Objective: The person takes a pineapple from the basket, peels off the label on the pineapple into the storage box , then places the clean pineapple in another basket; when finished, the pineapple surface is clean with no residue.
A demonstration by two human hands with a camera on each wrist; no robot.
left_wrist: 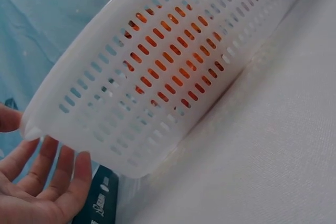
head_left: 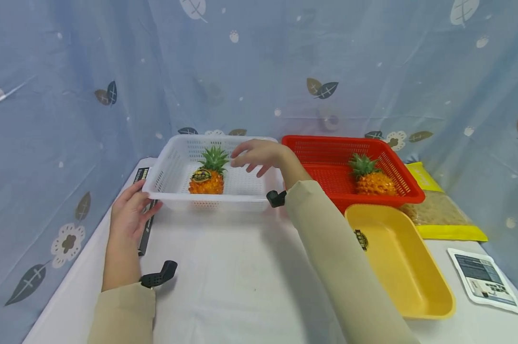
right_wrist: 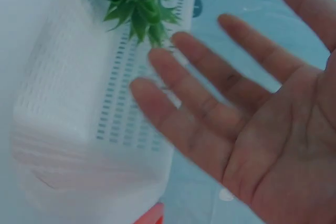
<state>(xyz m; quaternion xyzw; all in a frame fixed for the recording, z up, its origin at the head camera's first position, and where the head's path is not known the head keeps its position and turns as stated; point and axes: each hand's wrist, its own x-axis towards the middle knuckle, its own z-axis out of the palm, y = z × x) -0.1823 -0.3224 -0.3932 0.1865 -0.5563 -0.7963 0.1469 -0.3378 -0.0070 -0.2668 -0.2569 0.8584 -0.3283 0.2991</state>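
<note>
My left hand (head_left: 132,212) grips the near left corner of a white plastic basket (head_left: 216,196), thumb at the rim and fingers below it. In the left wrist view the fingertips (left_wrist: 82,161) lie against the outside of the slotted basket wall (left_wrist: 121,124). Inside the basket lies a small orange pineapple (head_left: 206,182) with green leaves and a black-and-gold label. Over the right half of the basket hovers my right hand (head_left: 261,154), fingers spread and nothing in it. The right wrist view shows its palm (right_wrist: 283,129) beside the pineapple's leaves (right_wrist: 144,14).
A red basket (head_left: 328,139) holding another pineapple (head_left: 376,184) stands to the right. Before it sits a yellow tray (head_left: 398,253). A yellow-edged bag (head_left: 439,209) and a white printed packet (head_left: 484,281) lie farther right. A long black box (head_left: 145,234) lies by my left hand.
</note>
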